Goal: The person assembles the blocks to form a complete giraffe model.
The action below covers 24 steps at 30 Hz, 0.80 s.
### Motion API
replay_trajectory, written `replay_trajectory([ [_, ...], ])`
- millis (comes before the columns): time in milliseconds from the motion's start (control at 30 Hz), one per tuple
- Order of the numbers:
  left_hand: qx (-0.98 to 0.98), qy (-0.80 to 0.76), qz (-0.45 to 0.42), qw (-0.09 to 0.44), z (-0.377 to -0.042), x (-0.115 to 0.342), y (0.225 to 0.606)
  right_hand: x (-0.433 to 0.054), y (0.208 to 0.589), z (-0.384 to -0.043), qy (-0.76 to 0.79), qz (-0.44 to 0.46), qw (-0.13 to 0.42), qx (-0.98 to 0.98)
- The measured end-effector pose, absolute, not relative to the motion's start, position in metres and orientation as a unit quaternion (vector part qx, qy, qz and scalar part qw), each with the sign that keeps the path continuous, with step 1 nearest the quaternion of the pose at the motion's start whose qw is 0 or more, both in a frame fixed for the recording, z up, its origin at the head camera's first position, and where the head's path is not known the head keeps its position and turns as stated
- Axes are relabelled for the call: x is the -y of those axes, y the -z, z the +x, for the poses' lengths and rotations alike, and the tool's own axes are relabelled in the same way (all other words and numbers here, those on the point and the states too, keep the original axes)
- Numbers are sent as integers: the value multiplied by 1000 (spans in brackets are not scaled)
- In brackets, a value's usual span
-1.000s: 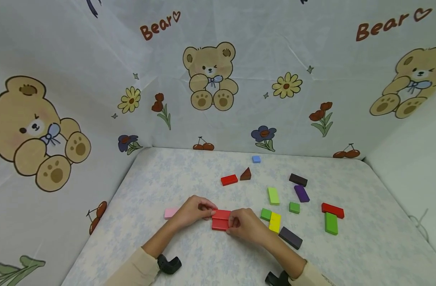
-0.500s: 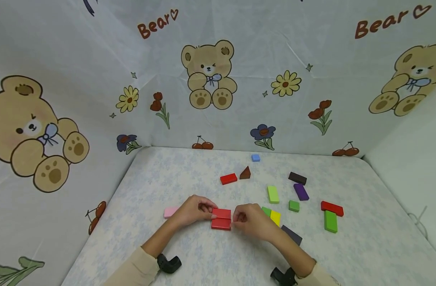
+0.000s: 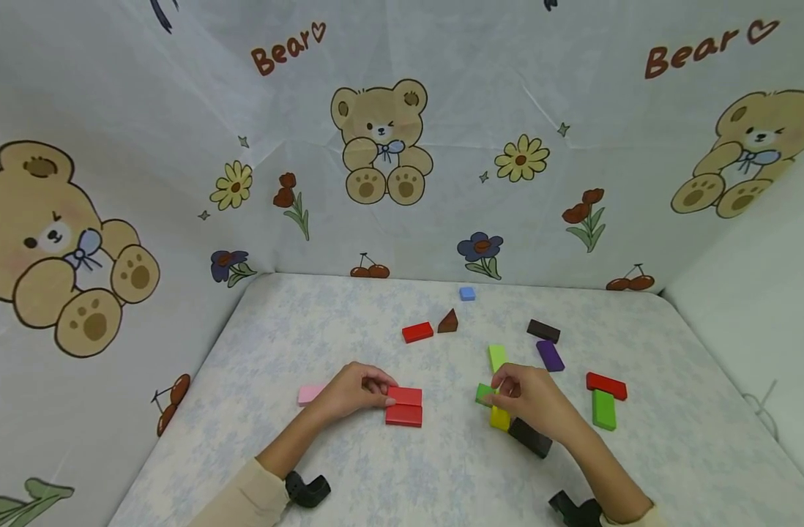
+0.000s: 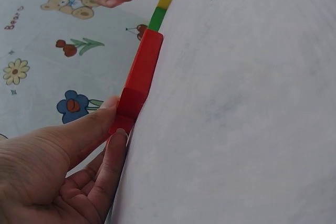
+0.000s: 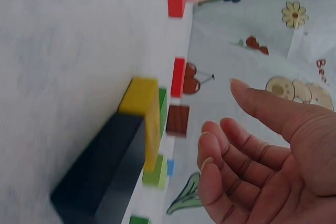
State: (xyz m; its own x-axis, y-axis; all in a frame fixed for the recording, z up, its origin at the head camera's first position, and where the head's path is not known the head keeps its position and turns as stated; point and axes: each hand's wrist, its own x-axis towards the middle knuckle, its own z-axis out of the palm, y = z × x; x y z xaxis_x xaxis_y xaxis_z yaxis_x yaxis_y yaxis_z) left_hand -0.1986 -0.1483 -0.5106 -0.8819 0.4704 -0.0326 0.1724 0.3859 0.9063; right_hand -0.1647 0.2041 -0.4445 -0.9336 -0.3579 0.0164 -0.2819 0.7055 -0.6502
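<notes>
Two red blocks lie side by side: a far red block [image 3: 406, 396] and a near red block [image 3: 403, 416], edges together. My left hand [image 3: 357, 389] pinches the left end of the far one between thumb and fingers; the left wrist view shows the fingertips [image 4: 119, 136] at its end. To the right, my right hand [image 3: 534, 399] hovers over a yellow block [image 3: 500, 419] and a small green block [image 3: 483, 394], partly covering them in the head view. Its thumb and loosely bent fingers stand apart with nothing between them in the right wrist view. A black block [image 5: 100, 169] lies beside the yellow one.
Further back lie another red block [image 3: 418, 332], a brown triangular block [image 3: 448, 321] and a small blue block [image 3: 467, 293]. A lime block [image 3: 497, 356], a purple block [image 3: 550, 356] and a green block [image 3: 603, 410] lie to the right. A pink block [image 3: 310, 394] is behind my left wrist.
My right hand has let go of the red blocks' right end and moved right, to above the yellow and green blocks. The left hand keeps its pinch on the red block.
</notes>
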Motion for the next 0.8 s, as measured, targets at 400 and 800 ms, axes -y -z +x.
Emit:
replay_trajectory([
  [400,-819,-521,194,144,-198,147,513,-232,455,-173,289,-116,133,-941],
  [800,-817,-522,201,140,-199,147,513,-239,465,-177,279,-191,161,-928],
])
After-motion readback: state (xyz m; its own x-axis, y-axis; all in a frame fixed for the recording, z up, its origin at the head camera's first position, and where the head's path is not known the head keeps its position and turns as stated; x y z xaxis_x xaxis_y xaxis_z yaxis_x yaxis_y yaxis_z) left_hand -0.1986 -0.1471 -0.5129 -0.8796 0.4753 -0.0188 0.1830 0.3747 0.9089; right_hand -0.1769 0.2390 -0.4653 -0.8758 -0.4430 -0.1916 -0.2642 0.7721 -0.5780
